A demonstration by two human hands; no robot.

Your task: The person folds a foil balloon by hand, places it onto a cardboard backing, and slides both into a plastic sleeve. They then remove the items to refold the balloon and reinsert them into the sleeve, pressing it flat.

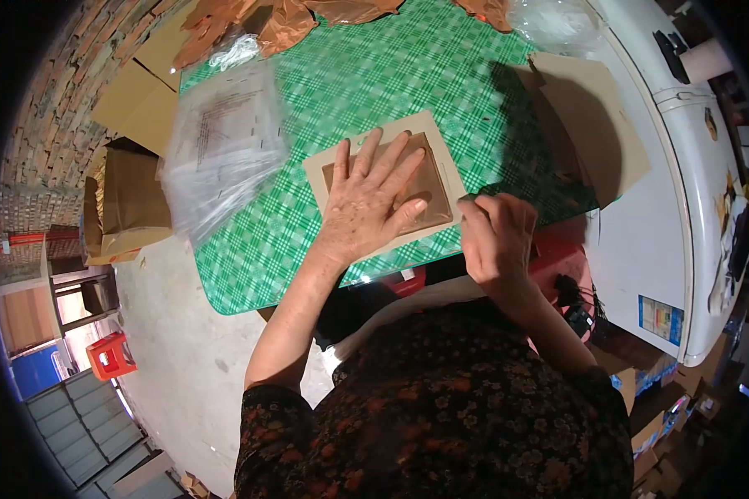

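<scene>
My left hand lies flat with its fingers spread on a brown rectangular panel. That panel is framed by a light beige cardboard border, and together they look like a flat box or frame. At the right edge of the cardboard is my right hand, its fingers curled and pressed together. Something small and dark may show at its fingertips, but I cannot make out what it is. Under the cardboard is a green checked tablecloth.
A stack of clear plastic bags lies on the table's left. Brown plastic sits at the far edge. On the right, a cardboard piece stands near a white fridge. An open cardboard box and a red stool are left.
</scene>
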